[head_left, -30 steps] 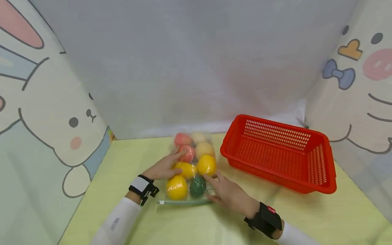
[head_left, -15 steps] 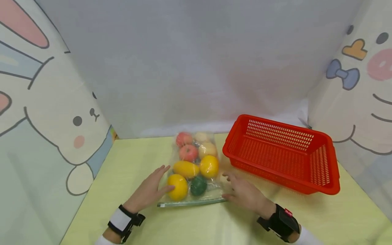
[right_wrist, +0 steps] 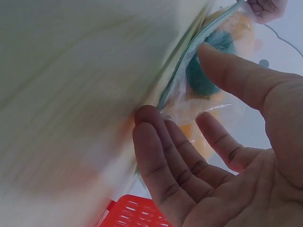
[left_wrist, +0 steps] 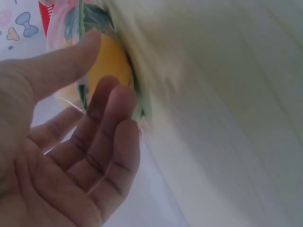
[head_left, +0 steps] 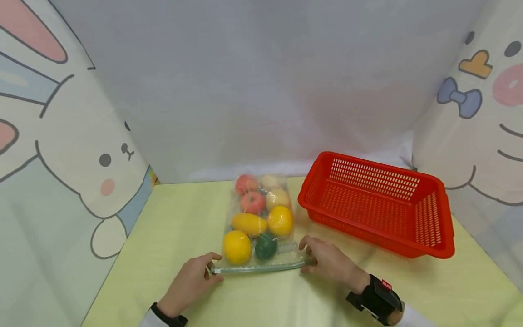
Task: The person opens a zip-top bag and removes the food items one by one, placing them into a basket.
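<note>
A clear zip bag (head_left: 288, 255) of toy-like fruit lies flat on the table, its green zip strip (head_left: 261, 269) towards me. Inside are red apples (head_left: 253, 202), pale round pieces (head_left: 278, 199), a yellow oblong piece (head_left: 248, 224), yellow round ones (head_left: 237, 247) and a dark green one (head_left: 265, 246). My left hand (head_left: 189, 280) is at the strip's left end, by the small white slider (head_left: 217, 271). At the other end, my right hand (head_left: 330, 263) has its fingertips right at the strip. Both wrist views show thumb and bent fingers spread apart, the bag's edge beyond them.
A red perforated basket (head_left: 372, 236) stands at the back right, with nothing in it. Behind the pale yellow-green table (head_left: 188, 209) rises a grey-white backdrop (head_left: 253, 91), with cartoon-printed side panels at left and right.
Both hands have come off the fruit. The left moved down and left to the strip's left end; the right moved right, then closed in on its right end. The bag now lies untouched on top.
</note>
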Motion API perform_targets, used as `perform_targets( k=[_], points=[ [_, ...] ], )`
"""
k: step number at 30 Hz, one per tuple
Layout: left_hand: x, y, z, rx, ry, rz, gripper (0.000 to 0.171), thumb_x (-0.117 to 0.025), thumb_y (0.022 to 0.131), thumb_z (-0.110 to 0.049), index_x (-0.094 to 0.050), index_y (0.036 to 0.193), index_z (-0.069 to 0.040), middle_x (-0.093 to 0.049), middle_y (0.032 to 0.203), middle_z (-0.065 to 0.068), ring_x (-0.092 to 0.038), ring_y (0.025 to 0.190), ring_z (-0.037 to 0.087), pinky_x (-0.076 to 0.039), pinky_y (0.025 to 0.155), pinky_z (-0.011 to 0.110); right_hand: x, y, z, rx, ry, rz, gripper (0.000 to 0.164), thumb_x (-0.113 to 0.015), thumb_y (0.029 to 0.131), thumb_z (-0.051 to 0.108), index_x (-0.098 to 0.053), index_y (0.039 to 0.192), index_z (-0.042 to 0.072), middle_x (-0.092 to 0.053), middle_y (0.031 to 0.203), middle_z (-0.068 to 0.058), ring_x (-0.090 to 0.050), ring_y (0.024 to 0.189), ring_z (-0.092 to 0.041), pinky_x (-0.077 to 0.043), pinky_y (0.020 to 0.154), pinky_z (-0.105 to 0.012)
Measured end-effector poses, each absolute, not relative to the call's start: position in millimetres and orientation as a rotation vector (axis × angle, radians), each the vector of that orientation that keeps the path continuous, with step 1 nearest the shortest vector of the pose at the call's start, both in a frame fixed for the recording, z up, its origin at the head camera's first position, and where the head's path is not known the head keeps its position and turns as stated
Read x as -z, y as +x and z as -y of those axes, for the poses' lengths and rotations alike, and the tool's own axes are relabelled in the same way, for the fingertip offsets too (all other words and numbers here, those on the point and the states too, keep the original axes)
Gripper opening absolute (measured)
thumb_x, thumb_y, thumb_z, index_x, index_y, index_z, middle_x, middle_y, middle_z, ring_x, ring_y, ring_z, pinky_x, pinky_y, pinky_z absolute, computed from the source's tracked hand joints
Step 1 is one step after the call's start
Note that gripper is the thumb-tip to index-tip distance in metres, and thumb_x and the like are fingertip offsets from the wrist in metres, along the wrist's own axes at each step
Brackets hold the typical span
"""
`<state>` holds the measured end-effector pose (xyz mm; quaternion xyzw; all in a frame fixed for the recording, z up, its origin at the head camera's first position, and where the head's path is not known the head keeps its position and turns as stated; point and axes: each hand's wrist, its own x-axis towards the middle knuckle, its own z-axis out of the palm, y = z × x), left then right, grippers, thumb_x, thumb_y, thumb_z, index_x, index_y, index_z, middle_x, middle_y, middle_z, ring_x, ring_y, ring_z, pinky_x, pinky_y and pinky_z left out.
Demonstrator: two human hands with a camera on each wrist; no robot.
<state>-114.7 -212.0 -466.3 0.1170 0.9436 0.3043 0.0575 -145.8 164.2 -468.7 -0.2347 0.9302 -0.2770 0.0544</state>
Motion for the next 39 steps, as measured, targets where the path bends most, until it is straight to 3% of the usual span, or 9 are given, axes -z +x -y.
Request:
perform_targets(
  k=[4,9,17,22,27,34,39],
  points=[
    [462,-114,209,-0.911,0.332,-2.949,0.031,-0.087,0.085,-0.014,-0.071,0.111,-0.014,-0.072,0.085,-0.006,-0.055,0.066,-0.001,-0.048,0.062,0.019,469,-144,-161,0.814,-0.697,-2.860,0.048,-0.092,0.079,0.014,-0.059,0.114,0.013,-0.066,0.102,-0.003,-0.059,0.087,-0.012,-0.053,0.072,-0.025],
    [457,-115,207,-0.942,0.354,-3.002,0.023,-0.085,0.087,-0.015,-0.069,0.103,-0.018,-0.078,0.094,-0.004,-0.064,0.070,-0.001,-0.055,0.067,0.021,469,-142,-162,0.793,-0.830,-2.964,0.038,-0.088,0.080,0.003,-0.061,0.104,0.013,-0.063,0.099,-0.001,-0.058,0.084,-0.011,-0.050,0.067,-0.021],
    [456,-119,213,-0.909,0.507,-3.096,0.017,-0.083,0.086,-0.004,-0.079,0.093,-0.018,-0.079,0.089,-0.007,-0.065,0.073,-0.002,-0.057,0.067,0.020,467,-147,-165,0.697,-0.973,-3.099,0.015,-0.084,0.086,0.009,-0.073,0.089,0.019,-0.062,0.087,0.009,-0.059,0.079,-0.004,-0.053,0.069,-0.020],
    [452,-123,216,-1.009,0.595,-3.175,0.021,-0.084,0.083,-0.003,-0.079,0.088,-0.022,-0.076,0.085,-0.011,-0.065,0.073,-0.004,-0.058,0.068,0.021,455,-147,-166,0.795,-0.890,-3.141,0.016,-0.082,0.088,0.006,-0.070,0.092,0.016,-0.061,0.090,0.009,-0.054,0.079,-0.001,-0.055,0.070,-0.018],
    [439,-130,217,-1.065,0.711,-3.323,0.027,-0.087,0.078,0.003,-0.081,0.094,-0.017,-0.081,0.092,-0.007,-0.075,0.081,0.007,-0.064,0.075,0.031,439,-144,-169,0.951,-0.880,-3.242,0.017,-0.081,0.086,0.003,-0.068,0.093,0.013,-0.062,0.086,0.007,-0.056,0.077,-0.003,-0.056,0.069,-0.019],
    [421,-139,212,-1.325,0.930,-3.287,0.028,-0.087,0.078,0.007,-0.080,0.096,-0.013,-0.084,0.097,-0.001,-0.081,0.088,0.014,-0.058,0.084,0.010,419,-145,-176,0.950,-0.949,-3.427,0.027,-0.085,0.078,-0.004,-0.069,0.096,0.009,-0.069,0.087,0.000,-0.056,0.074,-0.007,-0.063,0.071,-0.025],
    [403,-143,204,-1.620,1.061,-3.132,0.027,-0.082,0.079,0.014,-0.075,0.093,-0.007,-0.083,0.093,0.008,-0.080,0.082,0.008,-0.060,0.078,0.013,407,-148,-180,1.030,-1.019,-3.539,0.031,-0.088,0.072,-0.004,-0.070,0.095,0.007,-0.071,0.086,-0.001,-0.063,0.072,-0.009,-0.060,0.074,-0.017]
  ],
)
